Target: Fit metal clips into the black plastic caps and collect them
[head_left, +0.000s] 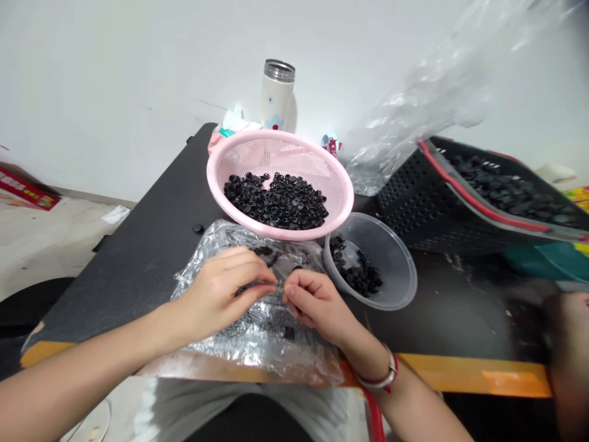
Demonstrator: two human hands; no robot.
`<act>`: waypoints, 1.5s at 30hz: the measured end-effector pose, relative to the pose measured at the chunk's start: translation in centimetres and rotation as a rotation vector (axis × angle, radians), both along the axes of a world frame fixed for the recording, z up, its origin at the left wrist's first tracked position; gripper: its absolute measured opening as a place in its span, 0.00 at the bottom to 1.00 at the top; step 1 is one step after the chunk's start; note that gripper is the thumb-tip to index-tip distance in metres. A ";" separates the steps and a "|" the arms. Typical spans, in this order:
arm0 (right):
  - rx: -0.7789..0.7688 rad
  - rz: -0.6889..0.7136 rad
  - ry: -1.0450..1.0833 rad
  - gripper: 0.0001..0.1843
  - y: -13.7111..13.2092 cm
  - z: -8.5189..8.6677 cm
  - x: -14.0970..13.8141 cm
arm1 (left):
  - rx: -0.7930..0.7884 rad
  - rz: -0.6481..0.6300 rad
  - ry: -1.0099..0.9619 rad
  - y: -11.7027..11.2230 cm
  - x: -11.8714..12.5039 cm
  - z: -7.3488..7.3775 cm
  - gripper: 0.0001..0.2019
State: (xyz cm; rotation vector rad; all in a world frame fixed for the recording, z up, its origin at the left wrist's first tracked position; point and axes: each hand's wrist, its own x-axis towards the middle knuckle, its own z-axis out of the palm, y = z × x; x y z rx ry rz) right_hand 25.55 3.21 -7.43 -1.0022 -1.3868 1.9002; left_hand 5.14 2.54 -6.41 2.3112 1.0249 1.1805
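My left hand (237, 285) and my right hand (315, 301) meet fingertip to fingertip over a crinkled clear plastic bag (271, 353). Both hands are pinched closed; whatever lies between the fingers is too small to name. A few black pieces (265, 252) and some thin metallic bits show on the bag beneath. Just beyond the hands stands a pink colander (338, 215) with many small black round parts (280, 202) in it. To the right of my right hand, a clear plastic bowl (398, 270) holds more small black parts (361, 273).
A dark basket (409, 209) with a red rim, full of black parts, stands at the right. Behind the colander are a white flask (276, 98) and tissues (240, 120). Clear plastic sheeting (414, 104) hangs at the wall. Another person's blurred arm (570, 356) reaches in at far right.
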 end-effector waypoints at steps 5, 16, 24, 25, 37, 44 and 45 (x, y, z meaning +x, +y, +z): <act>0.271 -0.185 -0.082 0.14 -0.4 -0.4 -0.4 | 0.136 0.099 0.058 -0.6 0.0 -0.1 0.06; 0.400 -0.053 -0.146 0.15 -0.8 0.1 -0.7 | 0.124 -0.022 0.088 -0.4 0.2 -0.7 0.10; -0.115 0.040 0.097 0.18 -0.6 0.0 -0.8 | 0.035 -0.112 0.018 -0.2 0.2 -0.7 0.13; -0.159 0.049 0.112 0.19 -0.5 -0.1 -0.8 | 0.009 -0.110 0.015 -0.3 0.2 -0.6 0.13; -0.076 0.003 0.080 0.19 -0.6 -0.1 -1.1 | -0.693 0.035 -0.280 -0.1 0.8 0.1 0.04; -0.074 0.016 0.103 0.17 -0.8 -0.1 -1.2 | -0.711 0.059 -0.426 -0.4 1.2 -0.3 0.03; -0.082 0.016 0.108 0.17 -0.8 -0.1 -1.2 | -0.706 0.064 -0.439 -0.5 1.3 -0.4 0.03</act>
